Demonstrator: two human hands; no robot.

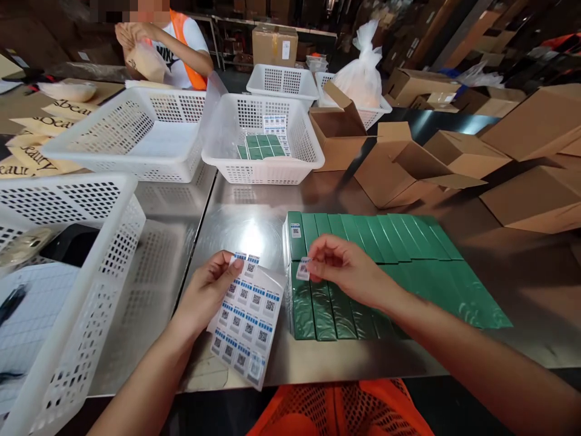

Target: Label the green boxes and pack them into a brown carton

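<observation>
My left hand point(209, 289) pinches the top corner of a sheet of stickers point(245, 324), white with blue bands and small square codes. Between the thumb and fingers of my right hand point(338, 266) is a single QR code sticker point(304, 269), peeled off and held over the near row of green boxes. Two rows of these slim green boxes point(363, 233) stand side by side on the metal table, with glossy wrap on the near row. The leftmost box in the far row bears a sticker point(296, 231) like the one in my right hand.
A white basket point(263, 171) behind the boxes holds green boxes and sticker sheets. Other white baskets point(122, 136) stand left, one with papers and a black item. Open cardboard cartons point(390, 169) crowd the right. Across the table, a person point(181, 54) handles a tan bag.
</observation>
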